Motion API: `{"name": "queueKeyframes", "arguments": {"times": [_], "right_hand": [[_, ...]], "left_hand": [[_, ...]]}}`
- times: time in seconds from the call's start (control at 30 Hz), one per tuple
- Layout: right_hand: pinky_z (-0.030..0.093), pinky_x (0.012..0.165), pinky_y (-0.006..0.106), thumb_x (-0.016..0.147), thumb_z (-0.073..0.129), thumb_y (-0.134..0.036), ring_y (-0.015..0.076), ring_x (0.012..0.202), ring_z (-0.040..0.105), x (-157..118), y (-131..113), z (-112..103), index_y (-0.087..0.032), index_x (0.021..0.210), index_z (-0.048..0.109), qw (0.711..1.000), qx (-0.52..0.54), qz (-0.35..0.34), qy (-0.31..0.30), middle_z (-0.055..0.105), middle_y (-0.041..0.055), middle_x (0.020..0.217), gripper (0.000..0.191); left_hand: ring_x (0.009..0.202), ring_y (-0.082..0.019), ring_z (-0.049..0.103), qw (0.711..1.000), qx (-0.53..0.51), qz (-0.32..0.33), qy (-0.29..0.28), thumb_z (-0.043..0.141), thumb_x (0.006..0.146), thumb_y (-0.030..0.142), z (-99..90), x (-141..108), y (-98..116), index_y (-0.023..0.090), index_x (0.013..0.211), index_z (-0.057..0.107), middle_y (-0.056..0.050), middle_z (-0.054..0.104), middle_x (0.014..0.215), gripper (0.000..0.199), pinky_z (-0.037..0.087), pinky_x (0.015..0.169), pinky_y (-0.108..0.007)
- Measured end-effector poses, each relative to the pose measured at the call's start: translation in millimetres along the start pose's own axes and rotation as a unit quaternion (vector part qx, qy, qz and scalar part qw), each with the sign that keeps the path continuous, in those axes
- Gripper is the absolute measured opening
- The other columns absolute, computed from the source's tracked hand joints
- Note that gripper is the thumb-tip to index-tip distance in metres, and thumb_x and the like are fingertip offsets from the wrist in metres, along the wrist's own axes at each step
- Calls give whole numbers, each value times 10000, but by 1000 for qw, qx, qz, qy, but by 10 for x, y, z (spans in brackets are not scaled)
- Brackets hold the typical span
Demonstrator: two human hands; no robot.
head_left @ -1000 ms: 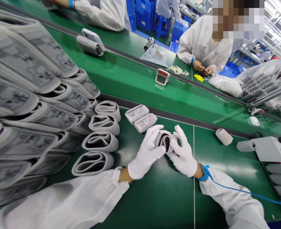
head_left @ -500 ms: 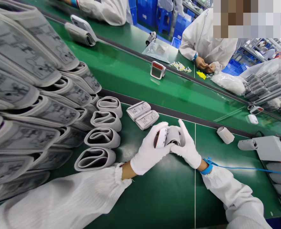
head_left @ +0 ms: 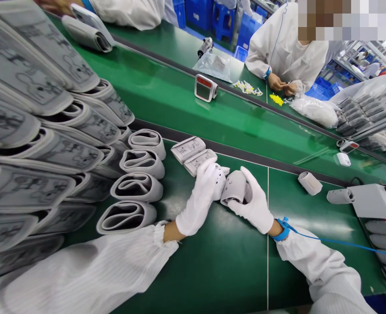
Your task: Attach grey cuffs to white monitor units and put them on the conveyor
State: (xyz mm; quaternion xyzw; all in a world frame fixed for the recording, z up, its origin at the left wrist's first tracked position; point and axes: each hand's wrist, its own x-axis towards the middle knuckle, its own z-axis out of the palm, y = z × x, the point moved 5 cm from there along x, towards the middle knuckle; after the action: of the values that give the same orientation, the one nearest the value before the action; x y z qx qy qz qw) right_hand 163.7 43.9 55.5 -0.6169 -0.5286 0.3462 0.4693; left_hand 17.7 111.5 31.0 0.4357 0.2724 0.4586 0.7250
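Note:
My left hand point(head_left: 202, 196), in a white glove, is closed on a white wrist blood pressure monitor unit point(head_left: 218, 182); small dark openings show on the side turned to the right. In my gloved right hand point(head_left: 254, 201) sits a rolled grey cuff point(head_left: 233, 186), thumb low and fingers behind it. Small marks dot the cuff's outer face. Unit and cuff are close side by side above the green bench; whether they touch I cannot tell. Just beyond my left hand lie two folded cuffs point(head_left: 189, 149) with printed drawings.
Stacked printed cuffs point(head_left: 49, 152) fill the left side, beside a row of rolled cuffs point(head_left: 137, 187). A finished monitor point(head_left: 206, 88) is on the green conveyor point(head_left: 166, 83). A grey-white box point(head_left: 372, 200) stands right. A blue wrist-strap cord point(head_left: 330, 240) crosses the bench. A co-worker's hands point(head_left: 281, 84) are opposite.
My hands have drawn slightly apart. The white unit has turned in my left hand, hiding its dark front, and the cuff has tilted and shows more of its outer face. The conveyor monitor has shifted left.

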Motion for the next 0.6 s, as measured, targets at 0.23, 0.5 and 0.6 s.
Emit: {"name": "queueKeyframes", "arguments": {"times": [0.23, 0.5, 0.6], "right_hand": [[540, 1137, 424, 756, 836, -295, 315, 1400, 562, -40, 18, 14, -192, 1559, 437, 999, -15, -30, 13, 538, 145, 1535, 903], [542, 1139, 403, 773, 836, -273, 300, 1396, 570, -85, -62, 26, -206, 1568, 451, 994, -70, -79, 14, 557, 122, 1526, 885], [533, 1151, 407, 776, 830, -278, 298, 1400, 566, -84, -65, 18, -205, 1569, 451, 993, -84, -80, 24, 556, 115, 1528, 882]], "left_hand": [[1481, -283, 468, 996, 68, 22, -47, 490, 1012, 605, 59, -62, 82, 270, 1529, 392, -127, 494, 1556, 623, 358, 1267, -496], [1516, -275, 415, 996, 65, 24, -65, 440, 1037, 594, 79, -90, 122, 267, 1563, 294, -135, 442, 1604, 636, 310, 1286, -520], [1524, -270, 401, 993, 77, 35, -77, 432, 1039, 598, 104, -116, 153, 267, 1566, 287, -131, 423, 1618, 639, 307, 1288, -509]]}}
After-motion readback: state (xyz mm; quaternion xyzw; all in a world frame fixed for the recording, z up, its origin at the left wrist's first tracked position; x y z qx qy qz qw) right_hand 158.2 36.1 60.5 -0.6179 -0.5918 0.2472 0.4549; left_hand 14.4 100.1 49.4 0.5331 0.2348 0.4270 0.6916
